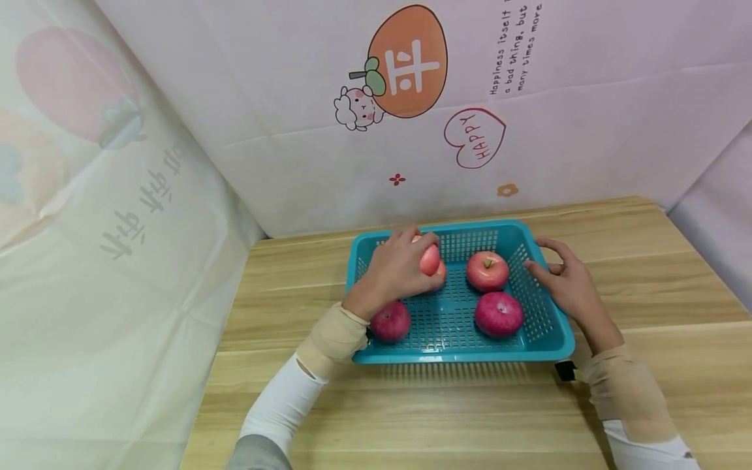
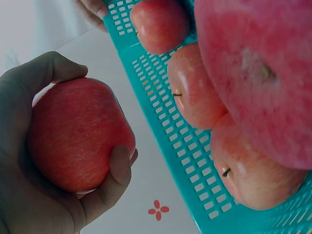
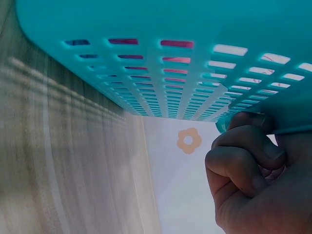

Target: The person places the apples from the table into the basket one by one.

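My left hand (image 1: 395, 266) grips a red apple (image 1: 430, 260) above the left part of a turquoise plastic basket (image 1: 452, 357). In the left wrist view, thumb and fingers curl round this apple (image 2: 80, 136). Under the hand, another apple (image 1: 438, 277) shows only in part. A dark pinkish-red apple (image 1: 390, 322) sits in the front left corner. Two more, a lighter red apple (image 1: 487, 271) and a deep pink one (image 1: 499, 314), lie on the right side. My right hand (image 1: 571, 285) holds the basket's right rim, thumb on the inner side.
The basket stands on a wood-grain table (image 1: 282, 313). Behind it rises a white printed cloth (image 1: 282, 130), and another cloth (image 1: 117, 313) hangs at the left. Perforated walls surround the apples.
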The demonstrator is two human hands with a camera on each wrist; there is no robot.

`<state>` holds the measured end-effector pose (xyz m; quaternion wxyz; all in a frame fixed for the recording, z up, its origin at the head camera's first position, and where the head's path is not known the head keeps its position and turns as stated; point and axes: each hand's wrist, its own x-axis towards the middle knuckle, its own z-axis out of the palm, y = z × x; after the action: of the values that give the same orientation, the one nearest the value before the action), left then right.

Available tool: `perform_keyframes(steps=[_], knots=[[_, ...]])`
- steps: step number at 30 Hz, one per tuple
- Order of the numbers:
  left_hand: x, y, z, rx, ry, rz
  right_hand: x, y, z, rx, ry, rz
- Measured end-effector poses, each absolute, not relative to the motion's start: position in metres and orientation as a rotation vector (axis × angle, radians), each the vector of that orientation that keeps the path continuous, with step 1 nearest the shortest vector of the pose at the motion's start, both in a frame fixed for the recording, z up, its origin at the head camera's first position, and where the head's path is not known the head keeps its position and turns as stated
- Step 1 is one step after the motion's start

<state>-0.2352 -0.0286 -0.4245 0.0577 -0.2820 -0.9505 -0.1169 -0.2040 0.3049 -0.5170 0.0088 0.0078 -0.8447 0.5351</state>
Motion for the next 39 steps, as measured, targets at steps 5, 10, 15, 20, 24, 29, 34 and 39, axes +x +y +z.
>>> perform_keyframes(steps=[5,10,15,20,24,29,34,39], knots=[[-0.234,-0.025,-0.429,-0.914,-2.874,-0.345,-0.204,0.305,-0.517,0.020,-2.648,1.667],[-0.233,-0.021,-0.433,-0.962,-2.882,-0.326,-0.204,0.305,-0.517,0.014,-2.653,1.667],[-0.232,-0.018,-0.436,-1.006,-2.879,-0.321,-0.204,0.305,-0.517,0.017,-2.651,1.672],[-0.231,-0.016,-0.441,-1.038,-2.882,-0.276,-0.204,0.305,-0.518,0.021,-2.652,1.663],[-0.230,-0.014,-0.444,-1.076,-2.880,-0.258,-0.204,0.304,-0.517,0.021,-2.653,1.667],[-0.228,-0.012,-0.447,-1.116,-2.864,-0.236,-0.204,0.304,-0.516,0.019,-2.654,1.677],[-0.228,-0.010,-0.451,-1.153,-2.874,-0.175,-0.204,0.304,-0.517,0.008,-2.658,1.674],[-0.229,-0.007,-0.455,-1.197,-2.886,-0.148,-0.204,0.304,-0.518,0.003,-2.664,1.669]])
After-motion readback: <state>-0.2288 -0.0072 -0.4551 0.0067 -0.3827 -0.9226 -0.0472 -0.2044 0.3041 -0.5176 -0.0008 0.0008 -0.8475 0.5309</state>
